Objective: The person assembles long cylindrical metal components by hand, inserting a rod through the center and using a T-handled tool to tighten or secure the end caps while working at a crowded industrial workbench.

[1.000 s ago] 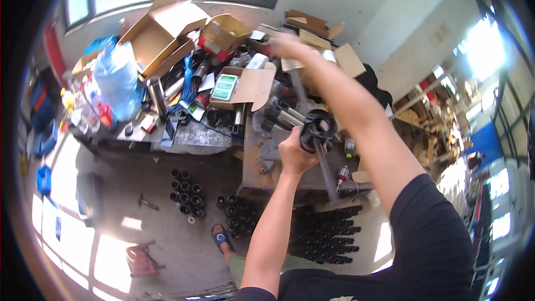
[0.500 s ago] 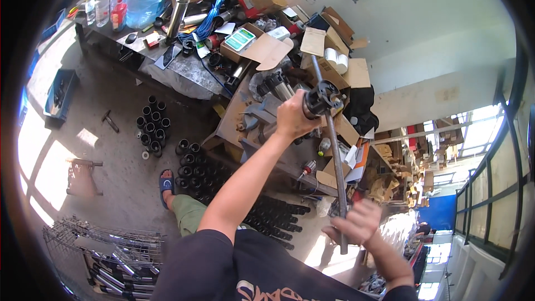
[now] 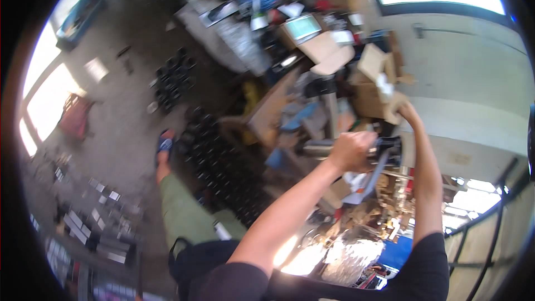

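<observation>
My left hand (image 3: 353, 150) is closed around a black round fitting (image 3: 393, 149), whose slotted-looking end sticks out to the right of my fist. A shiny metal tube (image 3: 316, 148) shows on the other side of the same hand; whether it joins the fitting is hidden. My right hand (image 3: 402, 109) reaches up beside an open cardboard box (image 3: 370, 98) at the back of the bench, by its flap. Motion blurs its fingers, and I cannot make out anything in them. A grey-blue strip (image 3: 377, 176) passes just below the fitting, too smeared to name.
The cluttered workbench (image 3: 237, 39) carries cartons, blue cable and loose parts. Rows of black cylinders (image 3: 214, 159) stand on the floor beside my leg, with another black cluster (image 3: 173, 81) farther off. A blue crate (image 3: 81, 20) lies far left. A pale wall (image 3: 446, 67) rises behind the bench.
My right hand has left the lower end of the long bar and moved up to the cardboard box. The view has turned, and the fitting's end now points right.
</observation>
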{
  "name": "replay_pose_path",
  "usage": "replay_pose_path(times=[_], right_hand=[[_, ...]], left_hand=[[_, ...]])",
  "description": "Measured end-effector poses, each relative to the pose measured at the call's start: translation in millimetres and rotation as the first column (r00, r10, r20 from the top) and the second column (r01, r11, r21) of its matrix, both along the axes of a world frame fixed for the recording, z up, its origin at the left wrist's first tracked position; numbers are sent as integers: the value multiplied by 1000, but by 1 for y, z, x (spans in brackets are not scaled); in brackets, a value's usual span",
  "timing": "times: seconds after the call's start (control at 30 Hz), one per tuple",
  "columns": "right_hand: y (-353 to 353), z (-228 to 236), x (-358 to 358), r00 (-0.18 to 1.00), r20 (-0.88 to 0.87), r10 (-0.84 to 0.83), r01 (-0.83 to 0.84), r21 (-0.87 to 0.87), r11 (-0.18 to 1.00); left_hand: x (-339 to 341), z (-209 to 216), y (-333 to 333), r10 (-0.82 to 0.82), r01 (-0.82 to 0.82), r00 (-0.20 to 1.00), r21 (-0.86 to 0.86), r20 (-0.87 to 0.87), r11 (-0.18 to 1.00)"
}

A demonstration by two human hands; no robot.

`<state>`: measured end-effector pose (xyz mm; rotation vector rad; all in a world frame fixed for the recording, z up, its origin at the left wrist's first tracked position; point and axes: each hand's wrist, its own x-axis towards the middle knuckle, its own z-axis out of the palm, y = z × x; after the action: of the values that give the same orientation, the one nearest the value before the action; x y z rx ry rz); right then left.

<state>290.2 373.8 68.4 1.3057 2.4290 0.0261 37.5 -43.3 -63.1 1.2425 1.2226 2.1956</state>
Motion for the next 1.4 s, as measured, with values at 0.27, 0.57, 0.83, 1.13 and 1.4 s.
replay_pose_path(times=[0.27, 0.57, 0.83, 1.13, 1.4], right_hand=[[-460, -38, 57, 866, -423, -269, 361, 155, 920], [-632, 95, -44, 731, -542, -415, 258, -344, 903], [-647, -79, -190, -239, -311, -920, 28, -949, 313], [-556, -174, -361, -200, -559, -804, -313, -741, 593], [-334, -10, -97, 739, -495, 457, 211, 814, 541]], left_hand=[[-23, -3, 13, 189, -199, 977, -104, -94, 975], [-13, 14, -8, 82, -80, 997, -238, -1, 968], [-121, -54, -184, 51, 191, 879, -449, 474, 873], [-162, 10, -195, 365, -545, 792, -298, -489, 784], [-129, 74, -169, 24, -687, 589, -485, -808, 541]])
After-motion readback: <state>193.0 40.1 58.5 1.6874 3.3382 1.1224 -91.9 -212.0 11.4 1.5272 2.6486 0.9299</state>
